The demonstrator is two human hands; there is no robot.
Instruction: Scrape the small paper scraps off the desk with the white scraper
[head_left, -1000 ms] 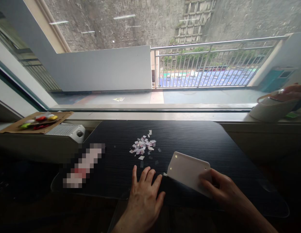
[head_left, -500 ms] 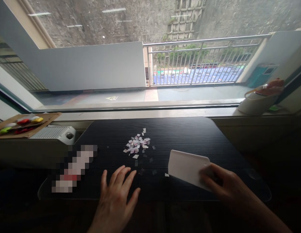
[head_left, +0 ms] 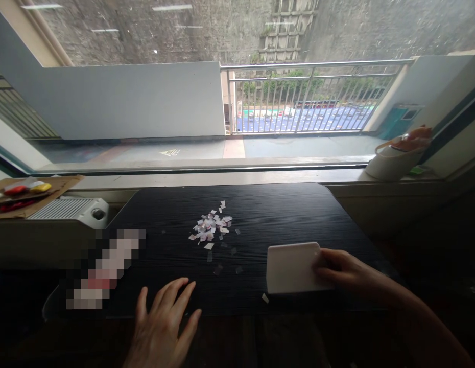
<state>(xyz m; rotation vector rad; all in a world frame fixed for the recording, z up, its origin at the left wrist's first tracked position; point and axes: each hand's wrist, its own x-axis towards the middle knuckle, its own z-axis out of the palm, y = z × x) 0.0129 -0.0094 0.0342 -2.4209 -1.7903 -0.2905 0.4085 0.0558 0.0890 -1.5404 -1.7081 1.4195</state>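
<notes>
My right hand (head_left: 342,267) grips a white rectangular plastic board (head_left: 291,268) with rounded corners by its right side. The fingertips behind the board are hidden. Close to its lower left corner, near the table's front edge, is a single white paper scrap (head_left: 265,298). A loose pile of small paper scraps (head_left: 210,227) lies left of the middle of the black table (head_left: 276,209), with several thin clear pieces (head_left: 218,269) in front of it. My left hand (head_left: 161,317) holds nothing, its fingers spread over the table's front edge.
On the table's left side a long item (head_left: 111,266) is blurred out by pixels. A white radiator (head_left: 69,209) stands left of the table, with cardboard (head_left: 65,186) and colourful packets beside it. A white container (head_left: 393,161) sits on the sill at the right, below the window.
The board has turned more level and come slightly nearer the front edge. The lone scrap beside it has shifted towards that edge. My left hand has drawn back and to the left.
</notes>
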